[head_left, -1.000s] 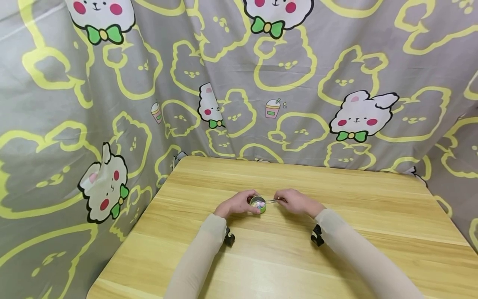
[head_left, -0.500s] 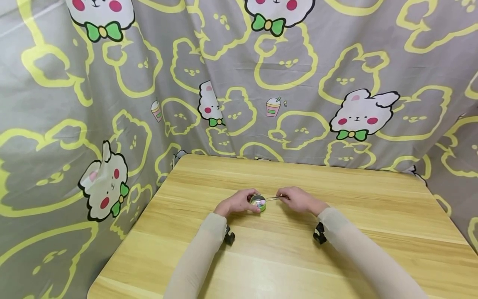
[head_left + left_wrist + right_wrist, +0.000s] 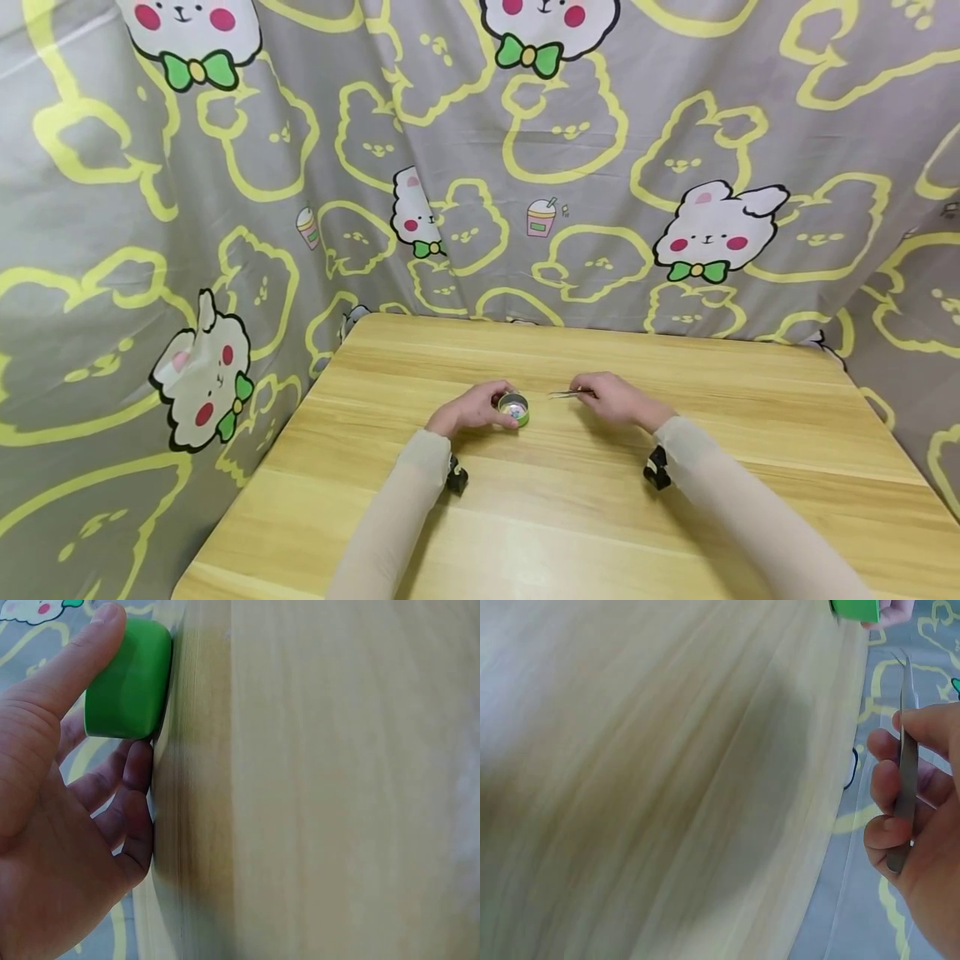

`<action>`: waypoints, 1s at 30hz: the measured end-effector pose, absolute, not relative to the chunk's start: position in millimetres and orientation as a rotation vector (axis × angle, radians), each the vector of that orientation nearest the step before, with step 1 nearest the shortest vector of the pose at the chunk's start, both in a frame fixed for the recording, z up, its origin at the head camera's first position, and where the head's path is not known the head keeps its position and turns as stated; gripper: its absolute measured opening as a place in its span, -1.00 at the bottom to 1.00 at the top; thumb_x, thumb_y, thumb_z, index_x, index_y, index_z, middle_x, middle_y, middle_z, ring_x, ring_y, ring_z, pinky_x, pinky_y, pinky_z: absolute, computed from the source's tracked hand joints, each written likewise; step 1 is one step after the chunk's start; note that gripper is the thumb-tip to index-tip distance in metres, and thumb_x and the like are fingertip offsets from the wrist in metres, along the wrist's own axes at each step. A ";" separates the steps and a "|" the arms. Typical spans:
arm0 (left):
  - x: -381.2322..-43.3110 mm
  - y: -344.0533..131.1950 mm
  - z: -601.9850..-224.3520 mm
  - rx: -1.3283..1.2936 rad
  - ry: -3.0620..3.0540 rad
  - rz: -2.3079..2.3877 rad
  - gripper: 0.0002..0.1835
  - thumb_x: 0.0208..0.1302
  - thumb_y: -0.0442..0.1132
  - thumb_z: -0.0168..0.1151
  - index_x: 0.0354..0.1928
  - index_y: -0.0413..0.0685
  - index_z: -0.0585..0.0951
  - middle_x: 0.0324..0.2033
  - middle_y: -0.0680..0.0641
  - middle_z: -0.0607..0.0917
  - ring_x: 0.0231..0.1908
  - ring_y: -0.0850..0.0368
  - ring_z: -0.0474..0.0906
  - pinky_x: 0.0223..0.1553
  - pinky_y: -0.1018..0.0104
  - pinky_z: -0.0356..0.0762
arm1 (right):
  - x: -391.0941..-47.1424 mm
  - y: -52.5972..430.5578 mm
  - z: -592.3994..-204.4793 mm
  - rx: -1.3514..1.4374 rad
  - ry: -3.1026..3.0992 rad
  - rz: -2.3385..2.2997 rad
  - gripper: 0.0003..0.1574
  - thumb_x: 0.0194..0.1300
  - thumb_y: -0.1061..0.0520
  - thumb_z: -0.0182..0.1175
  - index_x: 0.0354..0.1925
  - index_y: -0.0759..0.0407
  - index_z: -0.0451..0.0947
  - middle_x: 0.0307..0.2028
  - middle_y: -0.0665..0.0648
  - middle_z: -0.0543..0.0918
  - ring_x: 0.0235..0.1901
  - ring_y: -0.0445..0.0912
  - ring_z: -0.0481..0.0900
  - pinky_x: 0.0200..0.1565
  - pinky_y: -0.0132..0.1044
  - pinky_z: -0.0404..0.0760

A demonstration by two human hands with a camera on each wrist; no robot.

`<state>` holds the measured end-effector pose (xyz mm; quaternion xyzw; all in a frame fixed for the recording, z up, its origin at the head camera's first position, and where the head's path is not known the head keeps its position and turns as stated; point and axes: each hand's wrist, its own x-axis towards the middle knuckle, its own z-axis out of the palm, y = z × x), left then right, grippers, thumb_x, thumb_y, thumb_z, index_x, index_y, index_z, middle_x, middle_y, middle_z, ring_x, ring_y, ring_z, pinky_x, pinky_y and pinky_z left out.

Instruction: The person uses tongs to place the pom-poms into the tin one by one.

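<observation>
My left hand (image 3: 480, 406) holds a small round green tin (image 3: 514, 418) on the table, thumb on the near side and fingers round the far side. Inside the open tin lie small pale and coloured pieces, too small to make out singly. In the left wrist view the tin (image 3: 129, 682) shows its smooth green wall under my thumb, its base at the tabletop. To the right, my right hand (image 3: 611, 396) pinches metal tweezers (image 3: 907, 776), raised over the table. Their fine bent tips stand slightly apart, with nothing visible between them, and point left toward the tin.
The wooden table (image 3: 525, 517) spreads under both hands. A grey curtain (image 3: 585, 150) with yellow outlines and white cartoon animals hangs along its back and sides. A black wrist mount (image 3: 657, 468) sits below the right sleeve, another (image 3: 456, 475) by the left.
The right hand has drawn the tweezers away from the tin to the right. A pink piece seen at the tin's right rim by the tweezers' tips no longer shows there. The left hand stays put.
</observation>
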<state>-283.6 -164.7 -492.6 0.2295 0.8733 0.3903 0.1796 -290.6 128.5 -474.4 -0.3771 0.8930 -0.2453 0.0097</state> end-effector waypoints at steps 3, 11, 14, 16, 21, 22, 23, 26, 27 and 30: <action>-283.3 -165.3 -493.7 0.655 2.463 1.109 -0.51 0.05 -0.15 0.46 0.04 0.03 0.51 -0.18 0.11 0.58 -0.15 0.20 0.48 -0.07 0.28 0.41 | -291.6 139.6 -474.5 -1.119 2.787 -0.776 -0.85 0.35 0.27 0.08 -0.18 0.12 0.57 -0.27 0.13 0.65 -0.31 -0.13 0.55 -0.25 -0.15 0.53; -282.7 -165.6 -491.8 0.619 2.464 1.113 -0.52 0.04 -0.15 0.46 0.03 0.06 0.51 -0.20 0.10 0.58 -0.18 0.20 0.48 -0.09 0.26 0.41 | -291.5 170.2 -472.3 -1.007 2.812 -0.781 -0.84 0.36 0.25 0.05 -0.14 0.13 0.55 -0.28 0.15 0.64 -0.40 -0.16 0.49 -0.32 -0.18 0.48; -282.7 -164.5 -490.7 0.630 2.462 1.110 -0.52 0.05 -0.15 0.46 0.03 0.05 0.51 -0.20 0.09 0.58 -0.18 0.19 0.48 -0.08 0.26 0.41 | -290.3 182.2 -470.7 -0.984 2.831 -0.774 -0.86 0.34 0.25 0.09 -0.15 0.15 0.55 -0.32 0.10 0.63 -0.40 -0.15 0.50 -0.32 -0.17 0.49; -282.7 -163.8 -490.4 0.639 2.463 1.104 -0.51 0.05 -0.15 0.46 0.04 0.05 0.51 -0.20 0.09 0.58 -0.18 0.19 0.48 -0.08 0.27 0.41 | -289.4 189.7 -469.7 -0.978 2.837 -0.763 -0.87 0.32 0.26 0.12 -0.16 0.16 0.55 -0.34 0.08 0.63 -0.38 -0.14 0.52 -0.31 -0.15 0.50; -283.3 -163.7 -490.3 0.655 2.467 1.087 -0.50 0.05 -0.16 0.46 0.05 0.02 0.50 -0.18 0.09 0.58 -0.16 0.19 0.49 -0.07 0.27 0.41 | -288.7 206.8 -470.4 -0.988 2.852 -0.732 -0.88 0.29 0.30 0.14 -0.19 0.18 0.55 -0.33 0.08 0.62 -0.33 -0.09 0.56 -0.28 -0.12 0.53; -283.3 -163.8 -490.2 0.656 2.467 1.083 -0.49 0.05 -0.16 0.46 0.05 0.02 0.49 -0.18 0.09 0.58 -0.16 0.19 0.49 -0.06 0.27 0.41 | -288.5 210.0 -471.0 -0.989 2.858 -0.724 -0.88 0.29 0.30 0.14 -0.19 0.19 0.55 -0.33 0.08 0.63 -0.33 -0.09 0.56 -0.28 -0.12 0.53; -283.3 -163.9 -490.2 0.661 2.466 1.077 -0.48 0.05 -0.16 0.46 0.06 0.01 0.49 -0.17 0.08 0.58 -0.15 0.18 0.49 -0.05 0.26 0.41 | -288.1 213.3 -471.4 -0.986 2.861 -0.722 -0.89 0.30 0.30 0.13 -0.19 0.20 0.55 -0.34 0.07 0.62 -0.33 -0.09 0.56 -0.28 -0.12 0.52; -282.9 -163.5 -489.6 0.665 2.463 1.063 -0.46 0.04 -0.16 0.46 0.08 0.01 0.48 -0.16 0.09 0.58 -0.14 0.18 0.49 -0.04 0.26 0.41 | -285.8 222.3 -472.6 -0.974 2.887 -0.711 -0.90 0.29 0.29 0.14 -0.21 0.21 0.56 -0.35 0.04 0.61 -0.34 -0.09 0.55 -0.28 -0.11 0.51; -283.0 -163.3 -489.5 0.668 2.461 1.062 -0.46 0.04 -0.16 0.46 0.08 0.01 0.48 -0.16 0.09 0.57 -0.14 0.18 0.49 -0.04 0.26 0.41 | -284.9 225.1 -473.0 -0.978 2.896 -0.711 -0.90 0.28 0.29 0.14 -0.22 0.21 0.56 -0.36 0.03 0.61 -0.34 -0.10 0.54 -0.29 -0.11 0.51; -283.5 -162.5 -489.5 0.673 2.458 1.065 -0.46 0.04 -0.15 0.46 0.08 0.02 0.48 -0.16 0.09 0.57 -0.14 0.17 0.50 -0.05 0.25 0.41 | -282.2 233.2 -475.3 -0.982 2.940 -0.698 -0.92 0.27 0.30 0.16 -0.24 0.21 0.56 -0.38 0.02 0.56 -0.37 -0.09 0.51 -0.30 -0.10 0.49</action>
